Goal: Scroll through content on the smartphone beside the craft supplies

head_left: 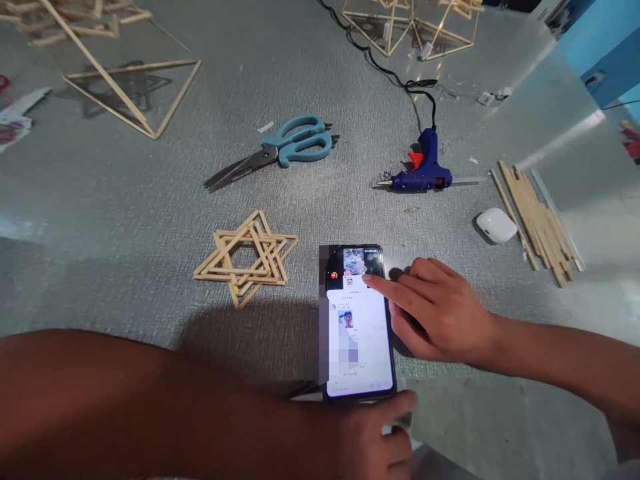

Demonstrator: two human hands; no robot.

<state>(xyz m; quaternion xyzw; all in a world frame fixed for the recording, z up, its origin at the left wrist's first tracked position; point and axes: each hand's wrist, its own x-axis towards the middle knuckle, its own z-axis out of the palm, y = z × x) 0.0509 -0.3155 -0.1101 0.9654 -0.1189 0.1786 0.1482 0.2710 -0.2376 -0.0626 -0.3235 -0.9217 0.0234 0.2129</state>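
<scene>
Far left, top: large stick frame [131, 87] of thin wooden strips, lying on the grey mat [125, 200]. Paper scraps [15, 120] at the left edge.

Left of centre: stacked wooden star [245, 259], flat on the mat, near the phone but apart from it. Above it: teal-handled scissors [280, 150], blades closed, tips pointing left.

Bottom left to centre: left hand [373, 443], forearm stretched across the lower edge of the view. Fingers curled at the bottom end of the phone [357, 323], thumb tip just beside its lower right corner. Firm grip or mere contact: cannot tell.

Centre: phone lying face up on the mat, screen lit, long axis running away from the viewer. Parts of the screen blurred.

Right of the phone: right hand [435, 310], palm down. Index finger extended, tip touching the upper part of the screen. Remaining fingers loosely bent, holding nothing.

Above the right hand: blue glue gun [423, 170] with red trigger, lying on its side, nozzle pointing left, black cord [380, 63] running to the top of the view. Second stick frame [410, 27] at the top edge, beside the cord.

Right: white earbud case [496, 225] on the mat, just beside a bundle of wooden sticks [537, 223] laid roughly parallel. Small white scraps [493, 97] further up.
</scene>
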